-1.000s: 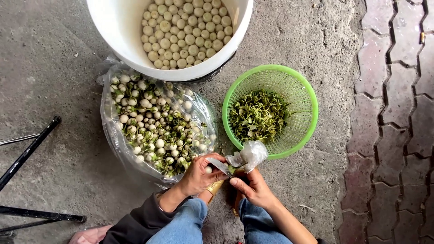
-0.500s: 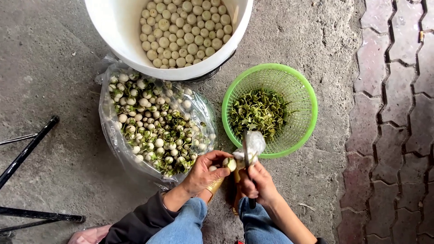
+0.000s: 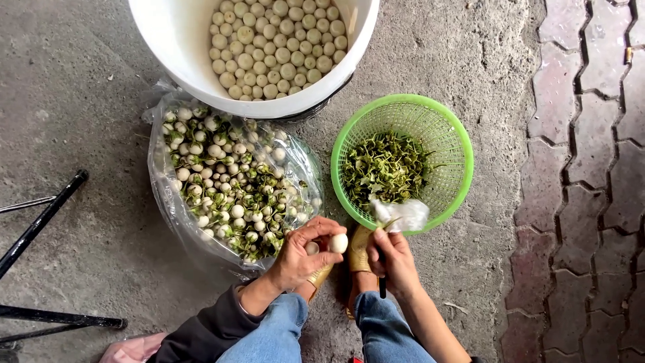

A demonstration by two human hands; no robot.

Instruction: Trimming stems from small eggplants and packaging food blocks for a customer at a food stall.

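Pinching the small pale round eggplant (image 3: 338, 243) in your left hand (image 3: 304, 252), keep it over the green plastic basket (image 3: 449, 131) while your right hand (image 3: 393, 259) clenches what looks like a dark-handled knife (image 3: 382, 286), trimming outward.

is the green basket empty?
No, the green basket holds a heap of green trimmings.

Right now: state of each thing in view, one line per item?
Left hand: closed on a small pale round vegetable, stem cap off.
Right hand: gripping a dark-handled knife, blade over the basket rim.
White bucket: holds trimmed pale vegetables.
Clear plastic bag: open, lying on the ground, full of untrimmed ones.
Green basket: upright, holds green trimmings.
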